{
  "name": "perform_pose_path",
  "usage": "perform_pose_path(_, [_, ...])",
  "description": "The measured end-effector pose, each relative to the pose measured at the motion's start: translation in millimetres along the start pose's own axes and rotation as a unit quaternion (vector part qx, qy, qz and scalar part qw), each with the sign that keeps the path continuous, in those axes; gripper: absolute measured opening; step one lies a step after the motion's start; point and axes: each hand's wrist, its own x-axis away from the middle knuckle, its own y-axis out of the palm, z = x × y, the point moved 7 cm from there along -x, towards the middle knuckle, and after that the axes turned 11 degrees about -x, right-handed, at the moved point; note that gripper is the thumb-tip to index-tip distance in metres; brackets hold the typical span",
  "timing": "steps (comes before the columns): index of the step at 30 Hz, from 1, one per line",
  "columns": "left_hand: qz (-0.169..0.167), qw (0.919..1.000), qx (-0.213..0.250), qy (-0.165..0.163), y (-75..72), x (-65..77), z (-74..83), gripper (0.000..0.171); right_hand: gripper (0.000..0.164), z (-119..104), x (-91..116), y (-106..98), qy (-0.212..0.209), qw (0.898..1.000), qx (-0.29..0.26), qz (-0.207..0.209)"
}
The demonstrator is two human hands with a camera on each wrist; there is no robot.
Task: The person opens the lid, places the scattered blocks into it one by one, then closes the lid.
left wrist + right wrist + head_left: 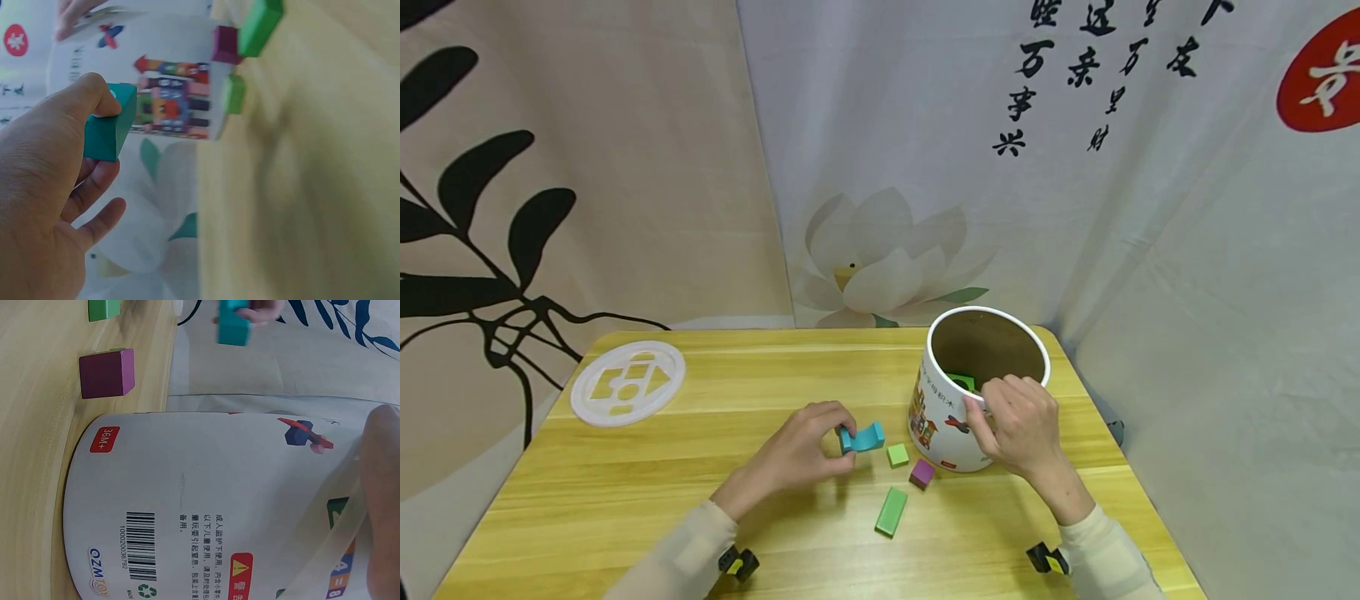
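My left hand (805, 442) pinches a blue arch-shaped block (867, 437) just above the table; its flat side face (100, 140) shows in the left wrist view. The right hand (1018, 421) grips the near rim of a white printed bucket (947, 425), thumb outside and fingers over the edge. A green block (961, 382) shows inside the bucket; the rest of its inside is hidden. On the table between the hands lie a small light-green block (897, 455), a purple cube (922, 474) and a long green block (891, 512).
A white round plate with cut-out shapes (587, 392) lies at the table's left back. The wooden table (737, 375) ends against a printed cloth backdrop (887, 167). More cloth (1225, 333) hangs along the right side.
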Motion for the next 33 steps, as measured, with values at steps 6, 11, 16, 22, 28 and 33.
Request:
perform_pose_path(6, [0.052, 0.9982, -0.012, 0.027, -27.8, -22.5, 4.5, 0.019, 0.042, 0, 1, 0, 0.0, 1.0, 0.0, 0.001])
perform_pose_path(11, [0.077, 0.9957, -0.018, 0.049, -46.3, -46.3, 10.3, 0.019, 0.042, -1, 1, 0, 0.0, 1.0, -0.001, 0.0])
perform_pose_path(16, [0.082, 0.9945, -0.025, 0.061, -57.8, -73.2, 17.2, 0.018, 0.042, -1, 1, 0, 0.0, 1.0, -0.002, 0.0])
perform_pose_path(22, [0.089, 0.9925, -0.027, 0.079, -66.0, -106.7, 28.0, 0.018, 0.043, -1, 1, 2, -0.001, 1.0, -0.003, 0.0])
perform_pose_path(28, [0.106, 0.9887, -0.022, 0.103, -69.8, -136.9, 38.1, 0.019, 0.044, -1, 1, 3, -0.002, 1.0, -0.003, -0.001])
perform_pose_path(33, [0.1, 0.988, -0.003, 0.117, -65.7, -159.9, 48.3, 0.018, 0.045, -1, 1, 2, -0.002, 1.0, 0.0, 0.0])
